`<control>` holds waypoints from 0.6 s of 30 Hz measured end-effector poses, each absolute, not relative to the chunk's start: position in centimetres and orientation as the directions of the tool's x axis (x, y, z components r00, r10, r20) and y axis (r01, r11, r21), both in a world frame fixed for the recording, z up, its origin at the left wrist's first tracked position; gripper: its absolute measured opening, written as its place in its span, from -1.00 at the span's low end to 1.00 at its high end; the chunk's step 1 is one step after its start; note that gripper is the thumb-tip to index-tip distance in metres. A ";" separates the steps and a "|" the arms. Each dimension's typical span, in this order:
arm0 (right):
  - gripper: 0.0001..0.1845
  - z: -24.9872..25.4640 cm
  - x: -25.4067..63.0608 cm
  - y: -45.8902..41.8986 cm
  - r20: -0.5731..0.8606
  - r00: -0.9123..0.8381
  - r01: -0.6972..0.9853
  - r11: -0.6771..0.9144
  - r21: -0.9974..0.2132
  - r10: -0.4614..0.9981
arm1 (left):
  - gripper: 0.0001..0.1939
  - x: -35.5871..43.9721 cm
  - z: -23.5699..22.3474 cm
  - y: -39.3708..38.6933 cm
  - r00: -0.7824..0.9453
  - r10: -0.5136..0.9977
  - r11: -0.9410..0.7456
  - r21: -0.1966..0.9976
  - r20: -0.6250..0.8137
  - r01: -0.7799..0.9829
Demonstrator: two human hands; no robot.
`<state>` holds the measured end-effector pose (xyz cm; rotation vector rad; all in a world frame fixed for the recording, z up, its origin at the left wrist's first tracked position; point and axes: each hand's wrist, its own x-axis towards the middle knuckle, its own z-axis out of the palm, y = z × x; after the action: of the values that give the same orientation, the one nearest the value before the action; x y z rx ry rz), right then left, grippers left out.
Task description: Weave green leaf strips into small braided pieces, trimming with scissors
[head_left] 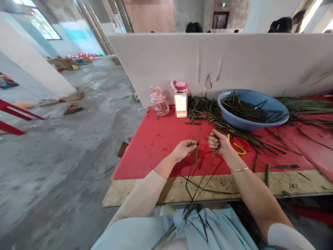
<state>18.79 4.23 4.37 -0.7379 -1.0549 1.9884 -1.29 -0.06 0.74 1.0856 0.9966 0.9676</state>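
My left hand [184, 150] pinches a small knotted piece of green leaf strip [196, 158] between thumb and fingertips, just above the red tabletop. To its right my right hand [219, 142] is closed, fingers curled round a thin leaf strip [206, 170] that trails down toward my lap. A thin strand appears to span the gap between the hands. Long dark strips cross below them, over the table edge and onto my light blue clothing [208, 222]. Scissors [238, 145] with red and yellow handles lie beside my right wrist, partly hidden by it.
A blue basin [253, 125] holding leaf strips stands at the back right. Piled cut leaves [201, 107] lie beside it. A pink-topped bottle [160, 106] and a pink-lidded cup [180, 85] stand by the white partition [166, 59]. The red table [145, 149] has a bare wooden front edge.
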 end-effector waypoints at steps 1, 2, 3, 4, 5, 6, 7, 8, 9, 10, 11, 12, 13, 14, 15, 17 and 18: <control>-0.65 4.4 18.8 4.2 -0.123 -0.528 -0.353 -0.349 -0.868 0.840 | -0.54 -1.3 0.8 -0.1 0.260 0.955 0.185 0.974 -0.146 -0.132; -0.64 4.4 18.8 4.2 -0.110 -0.510 -0.359 -0.327 -0.874 0.853 | -0.53 -1.2 0.9 -0.1 0.260 0.955 0.182 0.973 -0.141 -0.143; -0.66 4.4 18.7 4.2 -0.099 -0.494 -0.366 -0.311 -0.877 0.864 | -0.51 -1.1 1.0 -0.2 0.258 0.957 0.180 0.971 -0.135 -0.158; -0.69 4.3 18.7 4.2 -0.092 -0.485 -0.374 -0.301 -0.877 0.870 | -0.50 -1.0 1.1 -0.2 0.248 0.961 0.174 0.968 -0.127 -0.180; -0.73 4.2 18.6 4.3 -0.085 -0.483 -0.383 -0.298 -0.874 0.872 | -0.49 -0.8 1.3 -0.2 0.226 0.967 0.163 0.964 -0.115 -0.208; -0.76 4.1 18.5 4.3 -0.079 -0.487 -0.394 -0.299 -0.869 0.870 | -0.49 -0.7 1.3 -0.2 0.192 0.976 0.147 0.960 -0.101 -0.239; -0.78 4.0 18.3 4.3 -0.073 -0.495 -0.404 -0.304 -0.863 0.866 | -0.50 -0.7 1.4 -0.2 0.150 0.985 0.126 0.956 -0.088 -0.266; -0.77 3.9 18.2 4.3 -0.070 -0.504 -0.412 -0.310 -0.857 0.861 | -0.52 -0.6 1.4 -0.1 0.104 0.991 0.105 0.952 -0.078 -0.286; -0.74 3.8 18.0 4.3 -0.070 -0.509 -0.415 -0.316 -0.853 0.858 | -0.54 -0.6 1.3 0.0 0.061 0.996 0.086 0.950 -0.071 -0.300; -0.70 3.8 17.7 4.2 -0.075 -0.507 -0.410 -0.317 -0.855 0.858 | -0.56 -0.6 1.2 0.1 0.029 0.997 0.073 0.949 -0.068 -0.305; -0.67 3.8 17.4 4.2 -0.084 -0.492 -0.394 -0.307 -0.866 0.867 | -0.57 -0.6 1.1 0.2 0.009 0.998 0.066 0.950 -0.066 -0.306; -0.64 3.7 17.0 4.1 -0.086 -0.460 -0.367 -0.278 -0.888 0.884 | -0.58 -0.6 0.9 0.3 -0.006 0.998 0.058 0.950 -0.063 -0.307; -0.64 3.6 16.6 4.0 -0.077 -0.415 -0.330 -0.230 -0.915 0.906 | -0.59 -0.6 0.8 0.4 -0.016 0.998 0.049 0.950 -0.057 -0.309; -0.66 3.5 16.2 3.9 -0.056 -0.364 -0.285 -0.169 -0.943 0.930 | -0.60 -0.5 0.6 0.4 -0.029 0.998 0.035 0.949 -0.047 -0.313; -0.70 3.3 15.8 3.8 -0.026 -0.312 -0.235 -0.104 -0.966 0.950 | -0.62 -0.4 0.5 0.5 -0.046 0.998 0.018 0.948 -0.034 -0.318; -0.78 2.8 15.0 3.7 0.039 -0.221 -0.133 0.009 -0.991 0.974 | -0.66 -0.1 0.4 0.5 -0.076 0.997 -0.018 0.944 -0.007 -0.329; -0.81 2.5 14.7 3.7 0.066 -0.183 -0.083 0.051 -0.995 0.981 | -0.67 0.0 0.3 0.5 -0.085 0.996 -0.032 0.943 0.004 -0.332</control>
<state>14.68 3.72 2.45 -1.0140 -1.3124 1.3352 0.00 0.50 0.32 0.9269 1.0031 1.4241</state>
